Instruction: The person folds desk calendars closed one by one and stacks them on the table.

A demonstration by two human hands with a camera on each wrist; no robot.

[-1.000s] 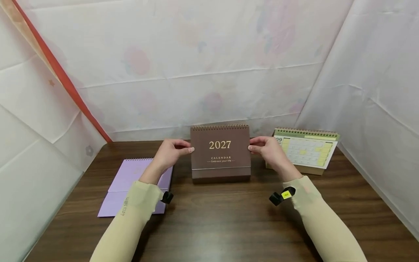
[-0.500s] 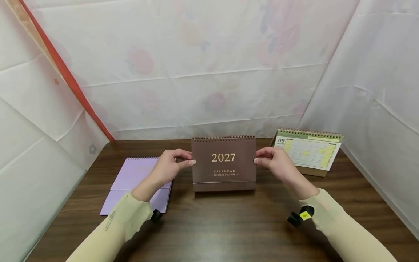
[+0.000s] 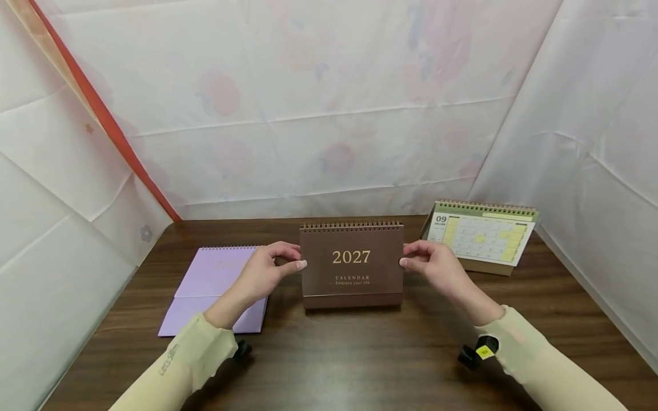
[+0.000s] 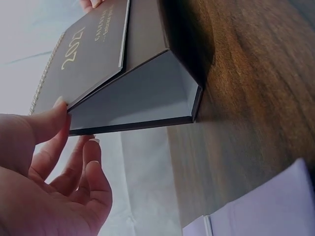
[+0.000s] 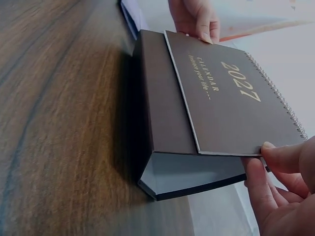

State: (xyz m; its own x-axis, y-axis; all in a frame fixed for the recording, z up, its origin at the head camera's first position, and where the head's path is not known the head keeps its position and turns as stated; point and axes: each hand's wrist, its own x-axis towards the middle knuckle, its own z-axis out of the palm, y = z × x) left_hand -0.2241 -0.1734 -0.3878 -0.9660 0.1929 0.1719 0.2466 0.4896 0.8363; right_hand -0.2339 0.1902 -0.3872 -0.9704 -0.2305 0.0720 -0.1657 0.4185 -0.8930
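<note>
A brown desk calendar (image 3: 352, 279) marked "2027" in gold stands tent-shaped in the middle of the wooden table, its cover facing me. My left hand (image 3: 264, 271) pinches its left side edge, thumb on the front cover. On the opposite edge, my right hand (image 3: 437, 265) pinches in the same way. Both wrist views show the hollow triangular stand (image 4: 142, 93) of the calendar, with its base low at the tabletop. The spiral binding (image 5: 280, 96) runs along its top.
To the left lies a flat purple calendar (image 3: 203, 279), partly hidden by my left forearm. A green and white calendar (image 3: 478, 238) open at "09" stands at the back right. White patterned cloth (image 3: 329, 114) hangs behind the table (image 3: 334, 354) and along its sides.
Both hands have brought the brown calendar nearer to me and slightly right, keeping their pinch on its sides. The head view has shifted a little. The other two calendars stay in place.
</note>
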